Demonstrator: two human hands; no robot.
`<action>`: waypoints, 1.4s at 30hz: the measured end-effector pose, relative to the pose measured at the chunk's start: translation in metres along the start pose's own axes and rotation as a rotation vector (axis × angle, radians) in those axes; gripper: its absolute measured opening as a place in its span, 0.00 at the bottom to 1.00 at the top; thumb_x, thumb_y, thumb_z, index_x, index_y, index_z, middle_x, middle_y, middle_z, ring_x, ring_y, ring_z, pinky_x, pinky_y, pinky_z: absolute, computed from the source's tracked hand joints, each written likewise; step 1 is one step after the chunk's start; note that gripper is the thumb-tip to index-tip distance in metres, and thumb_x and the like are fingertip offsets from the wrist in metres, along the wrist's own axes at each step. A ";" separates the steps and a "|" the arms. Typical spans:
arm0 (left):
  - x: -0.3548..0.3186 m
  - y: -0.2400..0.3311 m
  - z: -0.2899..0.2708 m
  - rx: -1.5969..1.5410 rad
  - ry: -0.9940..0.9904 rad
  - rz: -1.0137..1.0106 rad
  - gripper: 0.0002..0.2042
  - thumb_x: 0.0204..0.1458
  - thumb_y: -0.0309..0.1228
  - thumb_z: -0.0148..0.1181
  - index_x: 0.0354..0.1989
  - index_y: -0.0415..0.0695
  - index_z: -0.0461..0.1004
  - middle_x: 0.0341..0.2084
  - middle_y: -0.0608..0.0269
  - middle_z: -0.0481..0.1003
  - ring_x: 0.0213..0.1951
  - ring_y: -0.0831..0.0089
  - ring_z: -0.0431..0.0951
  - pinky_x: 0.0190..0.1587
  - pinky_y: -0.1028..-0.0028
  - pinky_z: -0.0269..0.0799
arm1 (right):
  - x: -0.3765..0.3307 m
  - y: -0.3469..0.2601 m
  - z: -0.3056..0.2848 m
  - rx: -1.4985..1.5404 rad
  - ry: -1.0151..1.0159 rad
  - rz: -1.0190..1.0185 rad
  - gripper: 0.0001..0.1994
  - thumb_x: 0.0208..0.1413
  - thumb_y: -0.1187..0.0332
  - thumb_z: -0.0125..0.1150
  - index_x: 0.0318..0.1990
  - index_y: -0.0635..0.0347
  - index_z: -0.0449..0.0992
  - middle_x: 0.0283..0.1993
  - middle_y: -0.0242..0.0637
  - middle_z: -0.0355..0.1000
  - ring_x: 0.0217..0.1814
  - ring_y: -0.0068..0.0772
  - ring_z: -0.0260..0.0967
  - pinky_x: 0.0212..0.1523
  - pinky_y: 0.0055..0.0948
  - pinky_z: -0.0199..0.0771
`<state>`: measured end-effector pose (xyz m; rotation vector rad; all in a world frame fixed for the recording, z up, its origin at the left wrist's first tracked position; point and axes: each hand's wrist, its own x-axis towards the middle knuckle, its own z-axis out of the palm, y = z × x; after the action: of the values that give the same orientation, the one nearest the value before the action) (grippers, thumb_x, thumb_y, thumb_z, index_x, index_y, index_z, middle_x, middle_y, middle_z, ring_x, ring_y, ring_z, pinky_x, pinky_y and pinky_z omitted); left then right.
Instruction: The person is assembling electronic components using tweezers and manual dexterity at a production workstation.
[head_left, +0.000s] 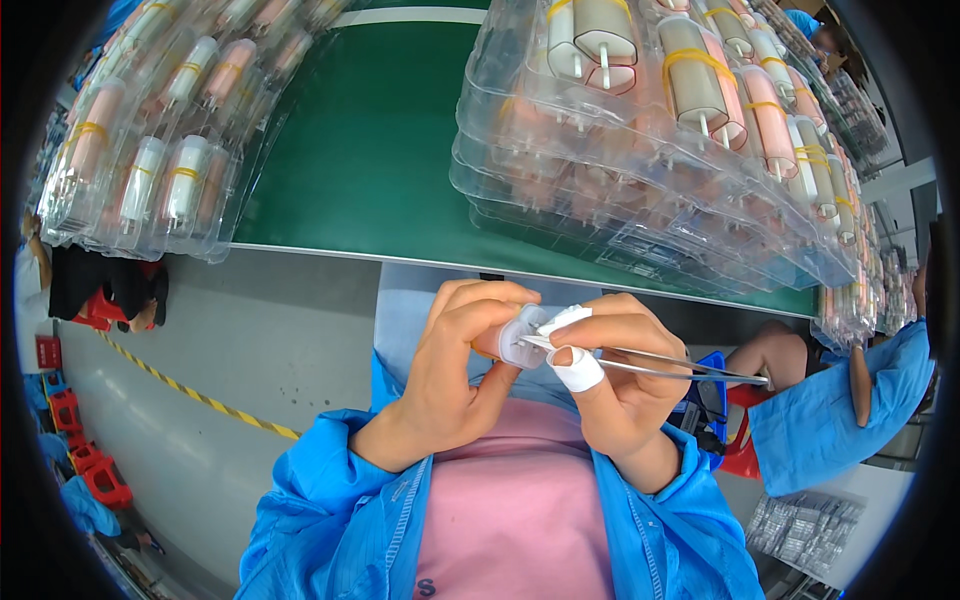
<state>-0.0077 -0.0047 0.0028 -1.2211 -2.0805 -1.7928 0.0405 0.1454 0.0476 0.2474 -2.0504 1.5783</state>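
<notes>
At centre of frame, in front of the pink shirt (520, 480) and blue jacket (330, 500), just below the near edge of the green table (350, 150): close two-handed work.

Left hand (450, 360): grasping a small translucent cylinder (512, 350) between thumb and fingers, round end turned towards centre-right. Right hand (630, 405): pinching metal tweezers (720, 378) between thumb and forefinger, both wrapped in white tape (578, 370). Tweezers slanting from lower right up to the cylinder's end, with tips at or within it. Impossible to tell whether closed on the pale stem there or merely beside it.

Step in hand, by judgement: tweezer work at the cylinder's end, apparently under way and not yet finished. Next move: likely to call for a firm but gentle left-hand hold, the end kept facing the tips, and a small, straight action along the stem. Needs care against slipping or scratching the wall.

Upper right: stacked clear trays (640, 150) with banded bundles of grey, pink and white cylinders (690, 85). Upper left: more clear trays (215, 215), similarly loaded. Right edge: a co-worker in blue (840, 410), well apart from the work. Lower left: yellow-and-black strip (200, 393) along the grey floor.
</notes>
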 end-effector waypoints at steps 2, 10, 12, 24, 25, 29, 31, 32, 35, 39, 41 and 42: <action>-0.001 0.000 0.000 -0.011 0.003 -0.011 0.23 0.44 0.15 0.57 0.48 0.42 0.56 0.44 0.44 0.68 0.45 0.61 0.68 0.46 0.67 0.66 | 0.001 -0.002 0.000 -0.006 -0.006 0.007 0.08 0.40 0.77 0.66 0.32 0.62 0.78 0.29 0.41 0.75 0.28 0.31 0.74 0.28 0.22 0.71; -0.001 -0.002 0.002 0.015 0.017 0.021 0.23 0.45 0.15 0.56 0.49 0.42 0.57 0.45 0.45 0.69 0.45 0.60 0.68 0.44 0.68 0.67 | 0.001 -0.002 0.001 -0.072 -0.022 0.000 0.07 0.40 0.77 0.65 0.31 0.61 0.79 0.28 0.39 0.75 0.27 0.31 0.74 0.27 0.22 0.70; -0.002 -0.003 0.003 0.010 0.027 0.028 0.22 0.46 0.15 0.56 0.49 0.42 0.57 0.46 0.45 0.69 0.45 0.60 0.69 0.43 0.69 0.68 | 0.001 -0.002 0.001 -0.084 -0.033 0.003 0.08 0.40 0.78 0.65 0.31 0.61 0.79 0.28 0.39 0.74 0.27 0.31 0.74 0.27 0.22 0.70; -0.002 -0.008 0.001 0.318 0.036 0.174 0.25 0.32 0.10 0.59 0.44 0.38 0.64 0.44 0.47 0.70 0.40 0.54 0.69 0.42 0.63 0.68 | 0.014 0.000 -0.005 0.013 -0.147 0.065 0.06 0.44 0.80 0.62 0.32 0.68 0.76 0.28 0.42 0.73 0.27 0.31 0.70 0.26 0.23 0.68; 0.000 -0.005 0.001 0.217 0.043 0.130 0.25 0.34 0.10 0.59 0.45 0.38 0.64 0.44 0.46 0.70 0.40 0.55 0.70 0.41 0.65 0.69 | 0.014 0.002 -0.006 0.037 -0.148 0.085 0.06 0.44 0.80 0.62 0.32 0.68 0.76 0.28 0.42 0.73 0.27 0.30 0.70 0.27 0.23 0.68; 0.001 0.003 0.003 -0.075 0.039 -0.030 0.25 0.42 0.11 0.57 0.49 0.41 0.59 0.46 0.44 0.69 0.44 0.61 0.69 0.39 0.72 0.70 | 0.004 0.004 -0.007 0.266 0.092 0.080 0.06 0.44 0.81 0.62 0.33 0.69 0.75 0.30 0.41 0.72 0.31 0.28 0.69 0.31 0.22 0.68; -0.001 0.003 0.003 -0.132 0.025 -0.067 0.25 0.45 0.11 0.56 0.50 0.43 0.56 0.46 0.42 0.68 0.46 0.63 0.69 0.41 0.73 0.70 | 0.003 0.001 -0.007 0.294 0.115 0.127 0.06 0.44 0.81 0.62 0.33 0.69 0.75 0.31 0.41 0.72 0.33 0.27 0.69 0.33 0.22 0.68; -0.001 0.003 0.003 -0.144 0.019 -0.070 0.25 0.45 0.12 0.56 0.50 0.43 0.55 0.47 0.41 0.67 0.46 0.64 0.69 0.42 0.73 0.70 | 0.001 0.003 -0.007 0.292 0.104 0.115 0.07 0.44 0.81 0.62 0.34 0.69 0.75 0.31 0.41 0.72 0.35 0.28 0.69 0.34 0.22 0.68; -0.002 0.003 0.006 -0.188 0.082 -0.064 0.23 0.43 0.12 0.58 0.47 0.41 0.59 0.47 0.43 0.68 0.44 0.63 0.70 0.38 0.74 0.72 | -0.002 0.003 -0.004 0.284 0.075 0.117 0.08 0.45 0.81 0.62 0.35 0.69 0.74 0.32 0.42 0.72 0.35 0.28 0.69 0.34 0.23 0.68; -0.003 0.001 0.007 -0.252 0.102 -0.095 0.21 0.46 0.16 0.59 0.48 0.41 0.59 0.48 0.44 0.69 0.44 0.64 0.71 0.41 0.72 0.72 | -0.004 0.004 -0.005 0.289 0.085 0.080 0.07 0.46 0.80 0.61 0.35 0.69 0.74 0.34 0.44 0.72 0.35 0.29 0.70 0.34 0.23 0.69; 0.002 0.015 -0.002 -0.676 0.101 -0.374 0.21 0.49 0.25 0.59 0.49 0.41 0.57 0.47 0.41 0.68 0.44 0.62 0.72 0.45 0.66 0.71 | -0.005 0.005 -0.006 0.331 0.133 0.033 0.07 0.47 0.79 0.61 0.35 0.69 0.73 0.35 0.45 0.71 0.35 0.29 0.70 0.34 0.23 0.70; 0.003 0.020 -0.005 -0.888 0.098 -0.513 0.21 0.51 0.29 0.59 0.49 0.42 0.55 0.46 0.39 0.68 0.44 0.62 0.72 0.47 0.63 0.70 | -0.007 0.006 -0.008 0.360 0.152 0.024 0.08 0.48 0.78 0.61 0.36 0.69 0.72 0.35 0.45 0.71 0.35 0.30 0.71 0.35 0.23 0.71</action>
<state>0.0013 -0.0082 0.0218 -0.6801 -1.6424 -3.1288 0.0459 0.1535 0.0408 0.2243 -1.6531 1.9142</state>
